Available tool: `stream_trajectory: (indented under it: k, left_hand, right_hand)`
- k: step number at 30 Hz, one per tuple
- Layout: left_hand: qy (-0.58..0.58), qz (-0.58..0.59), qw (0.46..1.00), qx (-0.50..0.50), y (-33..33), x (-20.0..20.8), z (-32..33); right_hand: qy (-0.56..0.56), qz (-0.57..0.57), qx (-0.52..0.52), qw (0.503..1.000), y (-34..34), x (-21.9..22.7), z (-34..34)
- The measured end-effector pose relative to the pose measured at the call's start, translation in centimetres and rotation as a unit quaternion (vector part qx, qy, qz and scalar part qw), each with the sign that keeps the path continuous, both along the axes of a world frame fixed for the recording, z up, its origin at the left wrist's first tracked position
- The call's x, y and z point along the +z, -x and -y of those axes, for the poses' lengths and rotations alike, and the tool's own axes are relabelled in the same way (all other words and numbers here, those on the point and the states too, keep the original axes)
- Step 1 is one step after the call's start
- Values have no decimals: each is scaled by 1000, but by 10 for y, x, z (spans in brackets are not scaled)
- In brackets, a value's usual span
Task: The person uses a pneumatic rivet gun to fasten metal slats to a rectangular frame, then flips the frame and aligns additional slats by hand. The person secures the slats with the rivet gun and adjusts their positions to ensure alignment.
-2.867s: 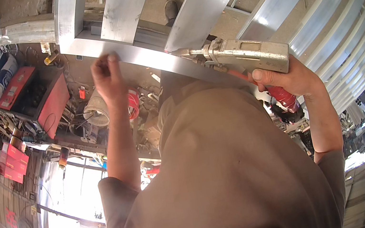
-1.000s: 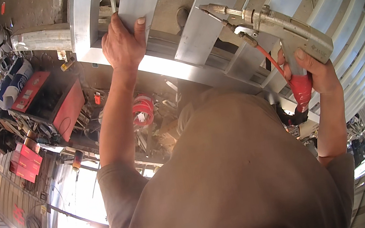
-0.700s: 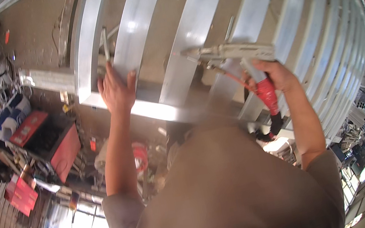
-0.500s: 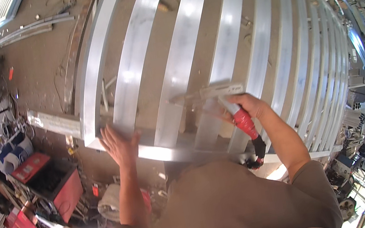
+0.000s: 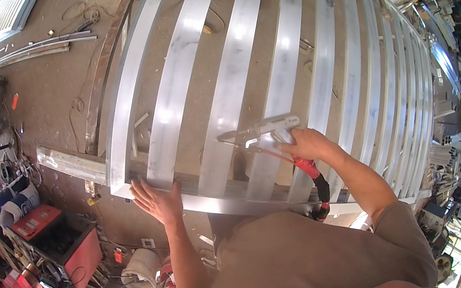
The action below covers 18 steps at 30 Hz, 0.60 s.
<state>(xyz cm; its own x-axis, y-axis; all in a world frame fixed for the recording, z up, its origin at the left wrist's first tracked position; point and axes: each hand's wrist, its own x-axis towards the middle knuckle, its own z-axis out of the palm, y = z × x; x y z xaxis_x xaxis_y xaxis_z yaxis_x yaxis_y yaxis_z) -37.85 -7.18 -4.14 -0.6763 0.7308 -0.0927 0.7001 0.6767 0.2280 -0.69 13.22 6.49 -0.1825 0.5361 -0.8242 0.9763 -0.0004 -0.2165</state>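
A large frame of silver metal slats lies in front of me, its near rail running close along my body. My left hand rests on that rail by the left corner, fingers stretched out and thumb apart, holding nothing. In my right hand is the grip of a silver pistol-shaped tool that looks like a welding gun. Its tapered nose points left, over the third slat from the left. A red-wrapped lead with a black sleeve hangs from the grip toward my body. My fingers hide the trigger area.
A red and black open cabinet stands at the left, near a whitish bucket. A metal beam sticks out left of the frame's corner. Long strips lie on the floor at far left. Stacked material lines the right side.
The welding gun was blurred by motion and now shows sharply, a little lower and to the left. My left hand stays on the rail near the corner. The view has shifted slightly.
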Motion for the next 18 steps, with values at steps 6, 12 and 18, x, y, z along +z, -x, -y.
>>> stream_trajectory:
  k: [6,12,18]
  left_hand:
    - [-57,-17,997,-47,8,-19,10]
    - [-65,3,998,-26,7,-31,12]
    - [-46,34,997,-49,12,-27,9]
  right_hand:
    - [-99,94,152,979,38,34,-17]
    - [-331,-346,395,784,203,-65,6]
    - [-325,-299,586,680,312,-132,25]
